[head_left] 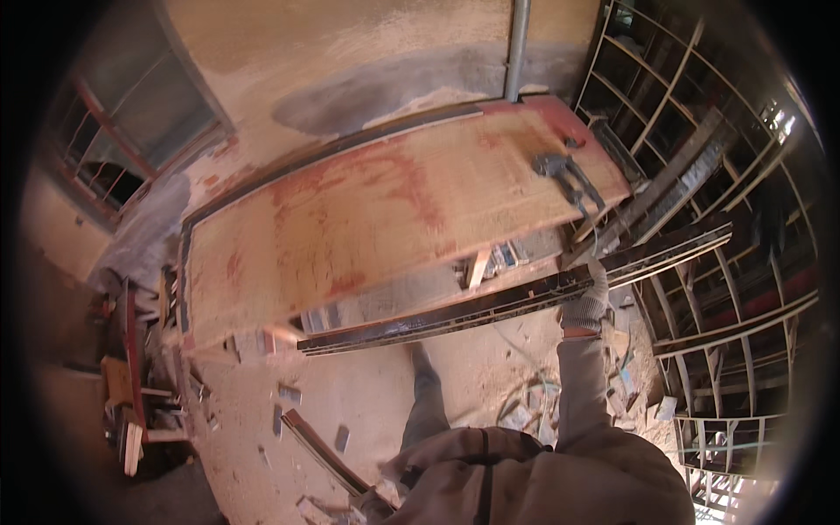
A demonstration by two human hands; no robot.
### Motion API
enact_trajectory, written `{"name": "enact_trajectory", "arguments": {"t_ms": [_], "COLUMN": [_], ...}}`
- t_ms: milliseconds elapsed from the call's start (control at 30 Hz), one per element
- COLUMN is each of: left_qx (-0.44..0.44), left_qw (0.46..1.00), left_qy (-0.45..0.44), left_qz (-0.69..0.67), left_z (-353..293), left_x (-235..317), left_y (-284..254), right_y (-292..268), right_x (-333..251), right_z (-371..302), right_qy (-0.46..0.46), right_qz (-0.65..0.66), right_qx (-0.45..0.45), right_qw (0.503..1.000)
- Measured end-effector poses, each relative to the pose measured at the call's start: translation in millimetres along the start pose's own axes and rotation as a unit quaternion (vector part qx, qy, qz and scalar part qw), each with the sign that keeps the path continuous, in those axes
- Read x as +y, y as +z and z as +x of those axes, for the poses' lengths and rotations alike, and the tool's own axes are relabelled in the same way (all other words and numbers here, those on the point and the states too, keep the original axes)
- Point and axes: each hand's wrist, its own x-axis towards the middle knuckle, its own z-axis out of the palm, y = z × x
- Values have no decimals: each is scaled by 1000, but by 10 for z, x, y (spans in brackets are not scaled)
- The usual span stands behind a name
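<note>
My right hand (pixel 590 297), in a pale knit glove, is closed round a long bundle of dark wooden strips (pixel 437 324). The bundle slants across in front of the bench, its right end higher in view and close to a metal rack. At the lower edge, my left hand (pixel 376 505) is partly visible and closed on a narrow reddish-brown strip of wood (pixel 322 451). That strip points up and to the left, over the floor. The near end of it is hidden by my hand and clothing.
A long workbench (pixel 350 219) with a worn, red-stained top stands against the wall. A dark hand tool (pixel 569 179) with a cable lies at its right end. Metal lattice frames (pixel 709 350) fill the right side. Wood offcuts (pixel 343 436) litter the dusty floor. A small stand (pixel 136 376) is at left.
</note>
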Motion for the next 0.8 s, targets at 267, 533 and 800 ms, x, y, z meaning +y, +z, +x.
{"name": "enact_trajectory", "arguments": {"t_ms": [267,533,800], "left_qx": [-5,-49,16], "left_qw": [1000,981,924], "left_qy": [19,186,176], "left_qz": [7,33,340], "left_z": [1559,1422,-25], "left_x": [2617,3319,3408], "left_y": [2973,5052,7474], "right_y": [1876,2781,3184], "right_x": [1317,2126,3313], "right_z": [2687,5838,9672], "right_qy": [24,3,125], "right_qz": [74,10,-60], "right_qx": [6,24,74], "right_qw": [997,1000,988]}}
